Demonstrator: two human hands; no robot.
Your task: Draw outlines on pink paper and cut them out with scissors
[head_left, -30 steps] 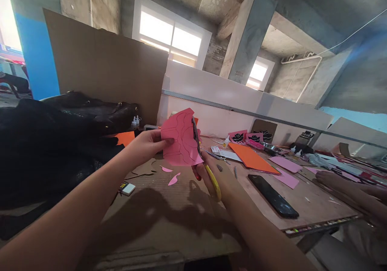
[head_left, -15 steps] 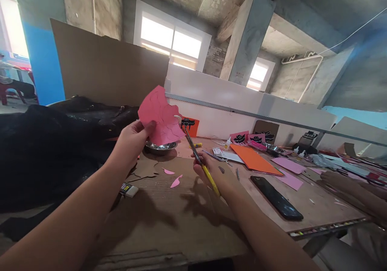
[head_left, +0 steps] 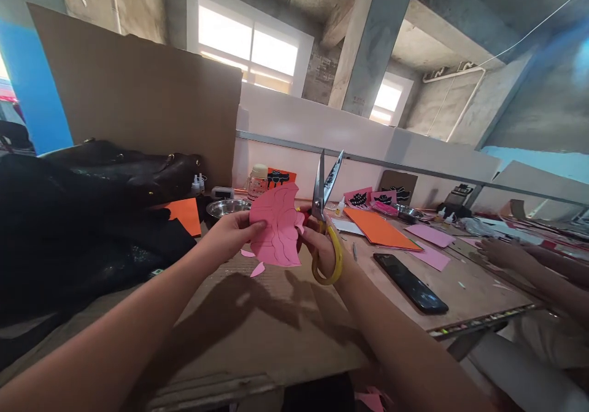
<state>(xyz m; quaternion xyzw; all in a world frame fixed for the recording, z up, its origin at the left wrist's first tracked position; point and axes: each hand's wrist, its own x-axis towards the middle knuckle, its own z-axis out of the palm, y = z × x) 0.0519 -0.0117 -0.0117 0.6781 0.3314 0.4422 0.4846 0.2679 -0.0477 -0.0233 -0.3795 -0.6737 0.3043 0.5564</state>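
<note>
My left hand (head_left: 234, 235) pinches the left edge of a pink paper cutout (head_left: 275, 231) marked with wavy drawn lines. At the cutout's right edge is my right hand (head_left: 321, 243), with yellow-handled scissors (head_left: 332, 254) in its grip. Their blades point upward, parted and away from the paper. The right fingertips appear to touch the paper's curled edge; some fingers are hidden behind the scissors. Below the cutout, a small pink scrap (head_left: 258, 270) lies on the brown cardboard (head_left: 276, 338).
A steel bowl (head_left: 225, 208) stands behind my left hand. Black bags (head_left: 115, 176) fill the left side. Rightward lie orange sheets (head_left: 381, 228), a black phone (head_left: 411, 283) and pink sheets (head_left: 430, 235). Another person's hand (head_left: 499, 251) rests at the far right.
The cutout has moved down and right and turned. The scissors have swung upright, away from the paper's edge, and my right hand has come to that edge. The view has shifted.
</note>
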